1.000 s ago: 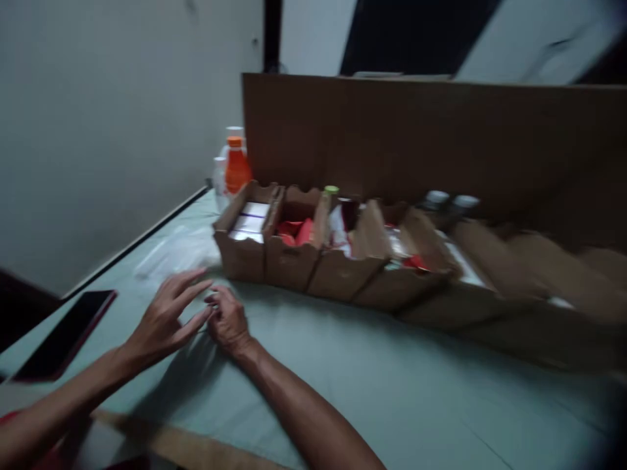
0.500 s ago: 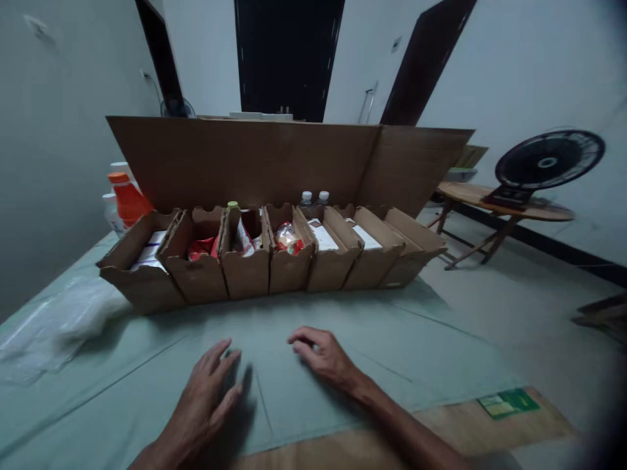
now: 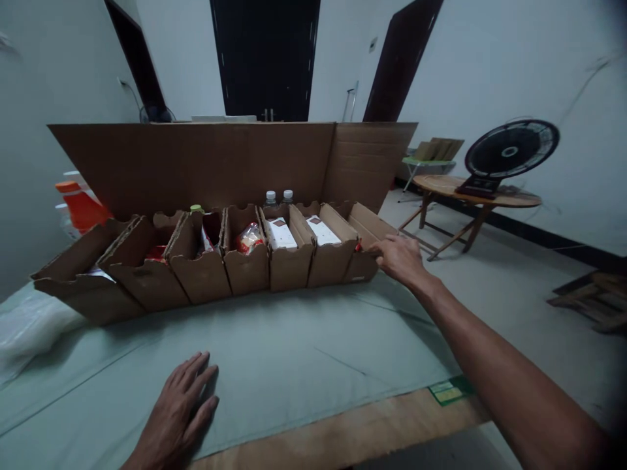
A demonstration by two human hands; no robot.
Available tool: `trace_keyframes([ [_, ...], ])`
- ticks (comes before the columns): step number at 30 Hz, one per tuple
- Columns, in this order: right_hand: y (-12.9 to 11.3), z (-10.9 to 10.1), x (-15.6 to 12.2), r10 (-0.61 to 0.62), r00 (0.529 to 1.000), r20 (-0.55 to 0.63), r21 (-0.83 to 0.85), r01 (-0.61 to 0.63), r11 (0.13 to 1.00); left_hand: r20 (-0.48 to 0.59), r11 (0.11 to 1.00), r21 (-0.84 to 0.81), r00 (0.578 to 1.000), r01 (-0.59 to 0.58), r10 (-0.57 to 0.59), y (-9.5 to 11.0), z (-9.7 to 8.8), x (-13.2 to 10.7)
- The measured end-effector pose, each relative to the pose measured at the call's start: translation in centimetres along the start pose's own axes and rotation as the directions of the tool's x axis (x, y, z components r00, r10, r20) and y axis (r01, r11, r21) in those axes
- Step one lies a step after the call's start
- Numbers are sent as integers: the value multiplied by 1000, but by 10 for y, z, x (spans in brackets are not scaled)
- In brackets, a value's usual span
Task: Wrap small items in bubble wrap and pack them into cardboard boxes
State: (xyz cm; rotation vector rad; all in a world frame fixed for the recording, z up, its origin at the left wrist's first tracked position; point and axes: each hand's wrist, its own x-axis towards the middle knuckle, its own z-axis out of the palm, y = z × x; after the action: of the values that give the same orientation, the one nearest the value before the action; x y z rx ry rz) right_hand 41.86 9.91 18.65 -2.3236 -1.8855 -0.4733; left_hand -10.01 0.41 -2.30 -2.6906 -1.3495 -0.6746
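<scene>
The right hand [image 3: 399,258] is now reaching off the bench [image 3: 304,352] to the end box [image 3: 357,269], fingers touching its wall, grip unclear; the left hand [image 3: 179,411] is lying flat, open.

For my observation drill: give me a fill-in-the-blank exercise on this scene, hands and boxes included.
1. The right hand touches the ___ end of the row of cardboard boxes.
2. The left hand lies flat on the ___ mat.
3. The bright bottle by the row's left end is coloured ___.
4. The black fan stands on a round table made of ___.

Missing words: right; green; orange; wood.
</scene>
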Motion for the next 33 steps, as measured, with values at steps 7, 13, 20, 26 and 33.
trace_keyframes([
  [7, 8, -22, -22, -75, 985, 155, -55, 84, 995, -8, 999, -43, 1000, 18, -18, 5, -7, 5],
  [13, -32, -51, -48, -218, 915, 339, 130, 184, 974, -2, 996, -68, 999, 50, -50, 6, -7, 6],
  [20, -129, -75, -43, -431, 858, 278, 433, 289, 854, -17, 997, -76, 999, 28, -30, 6, -6, 7],
  [26, -98, -110, -86, -62, 965, -254, 719, 232, 655, -15, 969, -198, 988, 147, -153, 8, -12, 11],
  [33, -15, -5, -145, 588, 809, -23, 966, -133, 221, 125, 742, -638, 978, 206, -164, 78, -14, 84],
])
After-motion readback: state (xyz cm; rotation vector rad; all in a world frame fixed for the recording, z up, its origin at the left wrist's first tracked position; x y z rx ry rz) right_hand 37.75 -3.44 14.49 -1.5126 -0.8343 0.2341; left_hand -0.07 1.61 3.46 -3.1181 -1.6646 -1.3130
